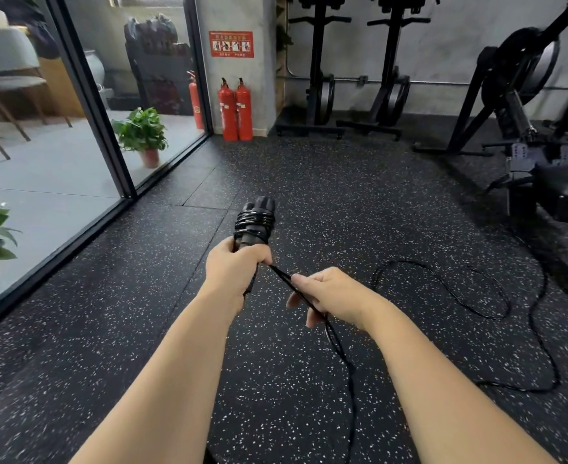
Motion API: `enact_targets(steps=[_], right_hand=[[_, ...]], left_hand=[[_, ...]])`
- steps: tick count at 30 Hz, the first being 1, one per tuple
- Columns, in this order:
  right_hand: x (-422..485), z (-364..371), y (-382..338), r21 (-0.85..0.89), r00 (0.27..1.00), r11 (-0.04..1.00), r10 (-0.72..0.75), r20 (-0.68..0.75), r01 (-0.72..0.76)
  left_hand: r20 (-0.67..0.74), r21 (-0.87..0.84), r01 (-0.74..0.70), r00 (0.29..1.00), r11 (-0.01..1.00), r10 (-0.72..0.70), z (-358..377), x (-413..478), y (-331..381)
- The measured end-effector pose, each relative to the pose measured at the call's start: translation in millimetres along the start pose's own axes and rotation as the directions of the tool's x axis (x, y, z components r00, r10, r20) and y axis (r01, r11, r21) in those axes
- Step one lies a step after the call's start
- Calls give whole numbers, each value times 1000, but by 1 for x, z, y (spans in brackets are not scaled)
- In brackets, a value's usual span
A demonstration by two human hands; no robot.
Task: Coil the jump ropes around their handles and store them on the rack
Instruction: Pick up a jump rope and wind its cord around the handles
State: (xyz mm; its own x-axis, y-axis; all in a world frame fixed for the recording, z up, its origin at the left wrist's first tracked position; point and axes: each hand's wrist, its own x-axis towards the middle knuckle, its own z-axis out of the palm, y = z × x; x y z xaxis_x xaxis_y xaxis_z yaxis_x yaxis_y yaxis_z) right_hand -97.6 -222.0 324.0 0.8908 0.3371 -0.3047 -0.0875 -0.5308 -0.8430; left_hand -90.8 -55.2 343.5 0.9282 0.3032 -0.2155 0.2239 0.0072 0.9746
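Observation:
My left hand [234, 267] grips two black jump rope handles [258, 209] held together, pointing away from me. Several turns of black rope [254, 222] are wound round the handles just above my fist. My right hand [329, 296] holds the rope strand that runs taut from the handles. From that hand the loose rope [443, 283] drops to the floor and trails in loops to the right. No storage rack for the ropes can be made out.
Speckled black rubber floor [276, 169] all around. A glass wall with a dark frame [108, 155] runs along the left, potted plants behind it. Two red fire extinguishers [235, 110] stand at the pillar. Black exercise machines [527, 128] fill the back and right.

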Motion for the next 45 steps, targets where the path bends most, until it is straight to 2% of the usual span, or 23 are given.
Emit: enact_targets(steps=[2,5,10,15,20,23,26,29,31,34,37,39,41,45], right_hand=[[0,-1,1,-9,999,999,39,28,-39],[3,0,3,-134,996,987,92,13,-90],[14,2,14,-376,980,906,160,-120,-194],[17,0,23,-412,957,866,226,-181,-282],[20,-2,34,-419,912,814,313,-266,-402],[22,-3,43,-512,933,782,265,-244,-356],[17,-5,42,-489,928,797,239,-285,-355],[8,-5,32,-489,936,804,233,-263,-338],[7,-5,33,-450,935,825,249,-252,-341],[11,-6,41,-209,936,924,274,-221,-320],[10,-15,42,16,943,962,270,-196,-272],[8,-19,41,59,951,975,224,-212,-216],[7,-21,36,49,939,987,162,-304,-154],[9,-15,9,78,880,985,-101,-464,154]], left_hand=[[-20,56,-82,996,995,83,1,-1,-3],[-99,93,-98,989,991,107,1,2,-9],[-203,292,-120,962,949,184,-2,1,-11],[-241,501,-179,910,847,336,4,-8,-4],[-261,524,-278,847,805,463,8,-12,1],[-205,542,-326,842,774,498,14,-16,1],[-194,580,-363,808,730,556,17,-18,2],[-215,646,-363,758,672,616,16,-16,2],[-222,662,-355,749,660,625,14,-15,3],[-201,611,-363,788,703,582,11,-17,5],[-125,497,-375,861,783,492,12,-21,9],[-63,417,-351,909,839,412,15,-21,10],[4,323,-318,942,891,335,19,-19,9],[89,236,-276,961,932,262,26,-14,7]])
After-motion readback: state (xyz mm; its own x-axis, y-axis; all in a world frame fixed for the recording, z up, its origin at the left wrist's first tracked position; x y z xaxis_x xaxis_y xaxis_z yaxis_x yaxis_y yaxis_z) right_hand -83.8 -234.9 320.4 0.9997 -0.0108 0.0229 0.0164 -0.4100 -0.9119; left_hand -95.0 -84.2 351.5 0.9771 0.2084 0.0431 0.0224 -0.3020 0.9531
